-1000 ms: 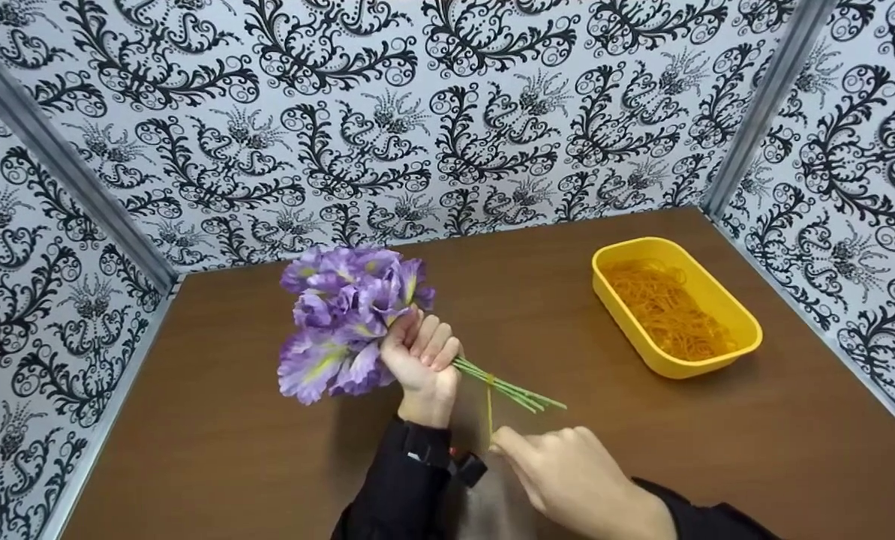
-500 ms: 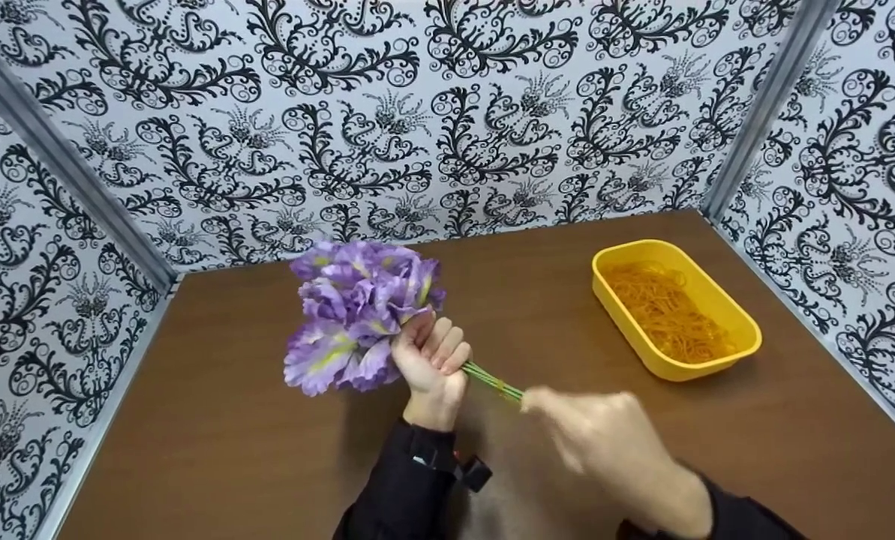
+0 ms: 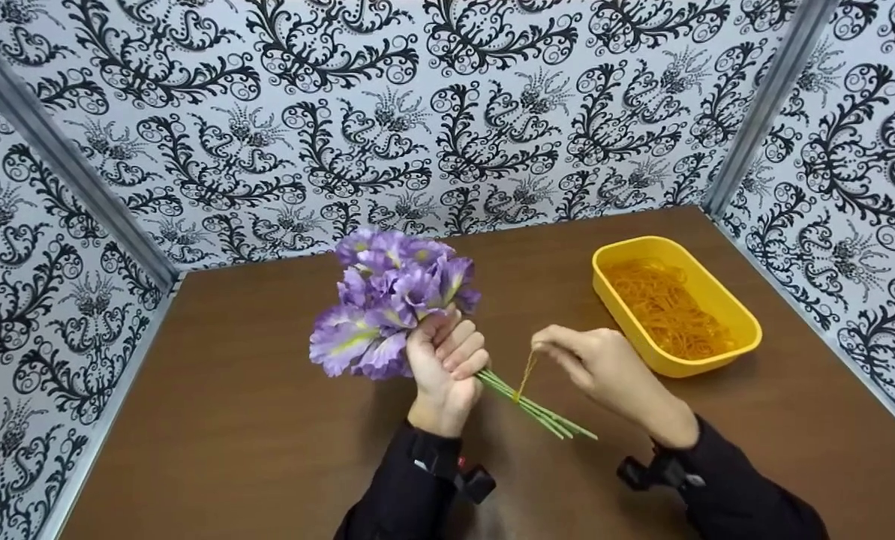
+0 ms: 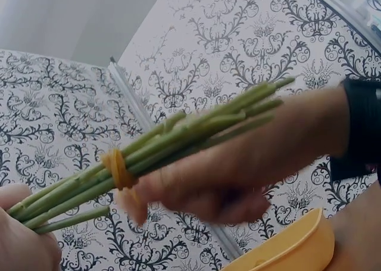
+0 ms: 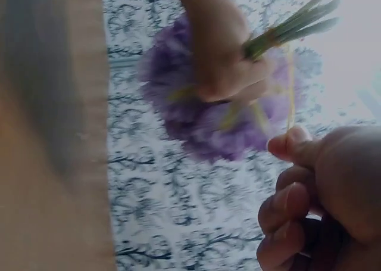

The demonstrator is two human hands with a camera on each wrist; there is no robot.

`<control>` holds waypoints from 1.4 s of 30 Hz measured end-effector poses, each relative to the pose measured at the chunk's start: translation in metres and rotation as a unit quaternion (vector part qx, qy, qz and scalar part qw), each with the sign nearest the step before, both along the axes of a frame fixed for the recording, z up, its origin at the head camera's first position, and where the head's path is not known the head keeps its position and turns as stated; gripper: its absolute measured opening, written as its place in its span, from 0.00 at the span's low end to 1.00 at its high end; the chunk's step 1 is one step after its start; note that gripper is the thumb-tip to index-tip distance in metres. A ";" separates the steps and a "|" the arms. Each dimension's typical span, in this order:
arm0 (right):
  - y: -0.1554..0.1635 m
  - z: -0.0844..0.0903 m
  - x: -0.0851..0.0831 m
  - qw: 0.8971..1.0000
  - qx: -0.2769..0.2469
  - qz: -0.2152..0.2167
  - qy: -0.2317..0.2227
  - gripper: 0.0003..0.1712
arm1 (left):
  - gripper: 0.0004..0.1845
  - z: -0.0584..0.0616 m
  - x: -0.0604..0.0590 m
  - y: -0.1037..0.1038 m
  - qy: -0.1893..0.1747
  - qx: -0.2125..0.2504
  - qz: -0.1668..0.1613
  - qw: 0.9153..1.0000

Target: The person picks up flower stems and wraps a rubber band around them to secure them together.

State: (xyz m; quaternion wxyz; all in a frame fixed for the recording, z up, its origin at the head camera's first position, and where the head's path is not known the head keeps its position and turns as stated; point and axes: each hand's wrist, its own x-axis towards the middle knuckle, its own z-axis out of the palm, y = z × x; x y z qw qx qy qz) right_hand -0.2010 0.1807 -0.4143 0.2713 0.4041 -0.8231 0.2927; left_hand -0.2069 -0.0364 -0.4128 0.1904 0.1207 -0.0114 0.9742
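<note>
A bunch of purple artificial flowers [image 3: 394,300] is held above the table by my left hand [image 3: 447,367], its fingers curled round the green stems [image 3: 548,416] just below the blooms. Around those stems, below the fist, a yellow rubber band [image 4: 118,168] is wound. My right hand [image 3: 605,367] pinches the free end of the band between thumb and fingertips, and the band stretches up from the stems in the head view. In the right wrist view, the thumb and index finger [image 5: 292,146] grip the taut strand. The cut stem ends [image 4: 262,104] point away from my left hand.
A yellow plastic tub [image 3: 747,330] stands at the right of the brown table [image 3: 244,442], with a heap of rubber bands [image 3: 665,307] inside. Patterned black and white panels [image 3: 357,112] wall the table at the back and sides.
My right hand has swung from below the stems, across them, to above them, pulling the band round. The left hand and bouquet have shifted a little to the right.
</note>
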 end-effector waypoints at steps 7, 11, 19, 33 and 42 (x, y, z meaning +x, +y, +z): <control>-0.019 -0.027 -0.009 0.995 0.003 0.066 -0.077 0.08 | 0.24 -0.001 0.000 -0.002 0.004 0.037 0.023 0.999; -0.030 -0.040 -0.003 0.991 0.000 0.086 -0.105 0.07 | 0.23 -0.003 -0.002 -0.001 -0.015 0.049 0.074 0.996; -0.055 -0.061 0.023 0.997 0.020 -0.003 0.073 0.08 | 0.23 -0.003 -0.006 -0.004 -0.050 0.051 0.141 0.987; -0.064 -0.040 0.074 0.968 0.118 -0.152 0.160 0.23 | 0.20 -0.013 -0.018 -0.011 -0.091 0.036 0.184 0.978; -0.046 -0.014 0.076 0.960 0.165 -0.137 0.181 0.13 | 0.21 -0.013 -0.020 -0.014 -0.110 0.015 0.191 0.975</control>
